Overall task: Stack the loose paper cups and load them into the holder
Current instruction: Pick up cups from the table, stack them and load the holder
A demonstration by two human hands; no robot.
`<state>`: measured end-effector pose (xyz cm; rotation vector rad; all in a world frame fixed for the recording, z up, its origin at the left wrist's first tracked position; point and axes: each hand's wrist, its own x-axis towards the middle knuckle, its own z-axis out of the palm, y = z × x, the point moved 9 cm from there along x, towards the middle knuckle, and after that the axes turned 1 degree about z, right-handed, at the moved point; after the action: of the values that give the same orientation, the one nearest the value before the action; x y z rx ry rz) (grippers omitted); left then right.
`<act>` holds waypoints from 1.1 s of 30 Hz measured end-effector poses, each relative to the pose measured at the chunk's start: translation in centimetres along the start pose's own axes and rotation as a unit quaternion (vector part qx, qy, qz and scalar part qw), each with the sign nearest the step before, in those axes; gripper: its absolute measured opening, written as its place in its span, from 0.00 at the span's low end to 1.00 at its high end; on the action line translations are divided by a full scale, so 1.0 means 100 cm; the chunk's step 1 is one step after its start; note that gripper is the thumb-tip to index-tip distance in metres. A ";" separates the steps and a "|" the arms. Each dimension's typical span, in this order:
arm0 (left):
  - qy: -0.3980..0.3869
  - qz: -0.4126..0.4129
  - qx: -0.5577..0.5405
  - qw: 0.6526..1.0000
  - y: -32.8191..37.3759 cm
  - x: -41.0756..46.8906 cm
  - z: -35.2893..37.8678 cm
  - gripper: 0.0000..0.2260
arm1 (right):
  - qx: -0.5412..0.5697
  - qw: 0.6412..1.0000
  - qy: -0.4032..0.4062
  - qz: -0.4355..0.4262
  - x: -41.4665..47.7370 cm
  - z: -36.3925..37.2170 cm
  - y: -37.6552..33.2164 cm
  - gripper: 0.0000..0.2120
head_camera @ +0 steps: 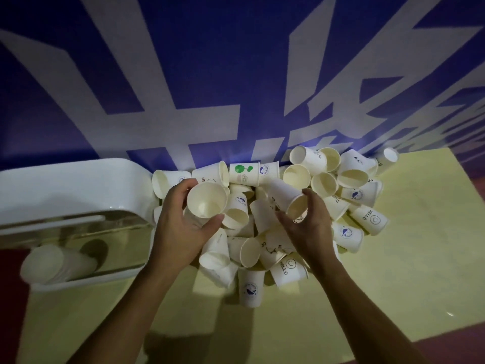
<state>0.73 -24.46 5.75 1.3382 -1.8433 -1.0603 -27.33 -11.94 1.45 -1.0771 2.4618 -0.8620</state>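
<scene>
A cup in each hand
My left hand [178, 227] grasps one cup [207, 200], my right hand's [312, 224] fingers [283, 215] curl round a second cup [286, 193], above the loose cups [364, 195] on the counter [393, 271] beside the holder [78, 185].

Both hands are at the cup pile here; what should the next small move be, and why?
Probably nest the tilted cup, which the right hand curls round, into the open cup gripped by the left hand: its mouth faces up, ready to start a stack.
</scene>
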 end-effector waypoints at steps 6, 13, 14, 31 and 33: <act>0.010 0.015 0.003 1.000 -0.015 -0.017 -0.044 0.37 | 0.076 0.997 0.017 -0.026 -0.023 -0.013 -0.058 0.37; -0.002 0.025 -0.028 0.999 -0.040 -0.045 -0.120 0.33 | 0.111 0.989 -0.011 -0.096 -0.083 0.016 -0.152 0.36; 0.000 0.024 -0.032 0.999 -0.046 -0.050 -0.133 0.33 | 0.117 0.988 -0.020 -0.104 -0.093 0.024 -0.165 0.36; 0.126 0.036 -0.060 0.990 -0.152 -0.106 -0.304 0.30 | 0.169 0.961 -0.135 -0.172 -0.205 0.170 -0.297 0.35; 0.126 0.040 -0.053 0.990 -0.158 -0.102 -0.309 0.31 | 0.157 0.962 -0.137 -0.175 -0.205 0.178 -0.301 0.35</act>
<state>36.93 -24.94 6.69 1.2622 -1.6180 -0.8906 11.92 -19.82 7.95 -1.4226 1.8610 -1.0780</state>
